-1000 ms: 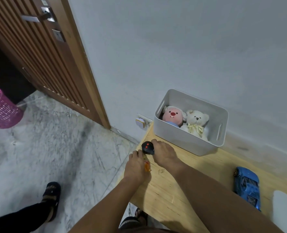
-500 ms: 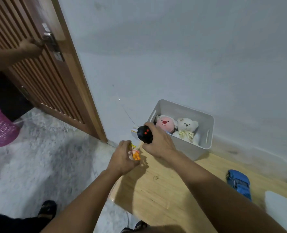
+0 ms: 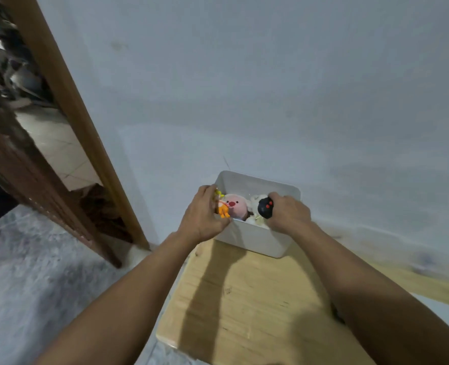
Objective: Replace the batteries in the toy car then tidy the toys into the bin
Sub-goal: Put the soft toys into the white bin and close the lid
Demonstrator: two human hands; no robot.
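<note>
Bin: the white rectangular plastic bin [image 3: 255, 239] stands at the far end of the pale wooden table top [image 3: 247, 306], its back rim close to the grey wall [image 3: 270, 88].
Inside the bin: a pink round plush toy [image 3: 236, 206] on the left, a white plush toy [image 3: 255, 204] beside it, mostly hidden.
Left hand: the left hand [image 3: 202, 219] grips a small orange and yellow toy figure [image 3: 222, 208] over the bin's left rim, fingers curled round it.
Right hand: the right hand [image 3: 287, 214] is wrapped round a black rounded toy controller with red buttons [image 3: 266, 208], held over the bin's right half.
Edges: the table's left edge drops to the grey marble floor [image 3: 33, 272]; the brown wooden door frame [image 3: 81, 122] stands just left of the bin.
Open room: bare table top lies between the forearms, nearer than the bin.
Change: half a second ago both hands were short of the bin, over the table's corner; now both are above it. The blue car seen then is out of frame.
</note>
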